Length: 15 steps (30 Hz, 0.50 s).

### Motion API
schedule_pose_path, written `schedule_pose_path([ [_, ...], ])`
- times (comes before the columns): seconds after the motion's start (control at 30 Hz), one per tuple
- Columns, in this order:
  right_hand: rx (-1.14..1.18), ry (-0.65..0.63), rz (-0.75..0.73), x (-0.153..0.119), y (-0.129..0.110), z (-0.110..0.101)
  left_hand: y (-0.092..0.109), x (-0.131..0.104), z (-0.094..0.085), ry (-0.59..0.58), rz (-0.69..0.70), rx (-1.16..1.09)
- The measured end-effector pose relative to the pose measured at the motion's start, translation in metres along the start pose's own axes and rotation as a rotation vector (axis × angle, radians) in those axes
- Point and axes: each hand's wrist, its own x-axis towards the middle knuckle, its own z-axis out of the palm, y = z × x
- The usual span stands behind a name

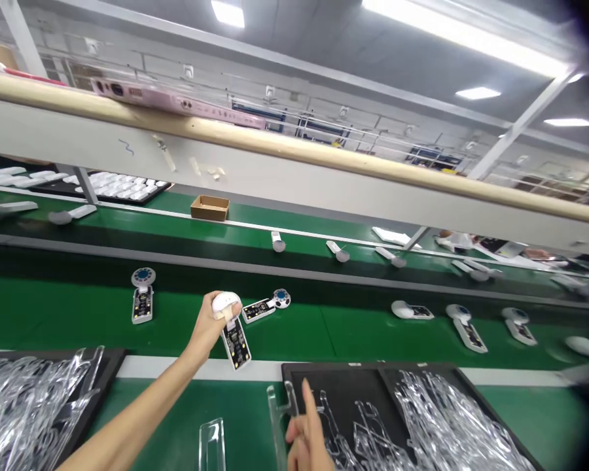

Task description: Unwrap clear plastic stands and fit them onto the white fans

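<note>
Over the green belt, my left hand (218, 314) grips the round white head of a device (236, 343). Its rectangular end hangs down, showing a dark circuit board. A similar device (260, 309) with a patterned round end lies on the belt just right of this hand. My right hand (308, 432) is at the bottom, index finger raised and other fingers curled, with a clear plastic piece (277, 422) at its left side. The curled fingers seem to hold that piece. Another clear frame (212, 445) lies on the green surface between my arms.
A black tray (343, 367) of clear pieces sits at lower right, another (110, 366) at lower left. More devices (142, 296) lie along the belt. Beyond are a brown box (209, 208) and a raised beam (294, 163) crossing the view.
</note>
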Motion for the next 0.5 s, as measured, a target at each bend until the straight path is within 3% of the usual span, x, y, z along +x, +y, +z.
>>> schedule_pose_path([
  [0.13, -0.077, 0.05, -0.062, 0.01, -0.026, 0.006, 0.028, -0.038, 0.007, -0.149, -0.171, -0.113],
  [0.27, -0.289, 0.137, -0.271, 0.013, -0.049, 0.028, 0.041, -0.068, 0.012, -0.302, -0.206, -0.138],
  [0.5, -0.588, 0.157, -0.5, 0.017, -0.046, 0.031, 0.041, -0.084, 0.015, -0.251, -0.199, -0.15],
])
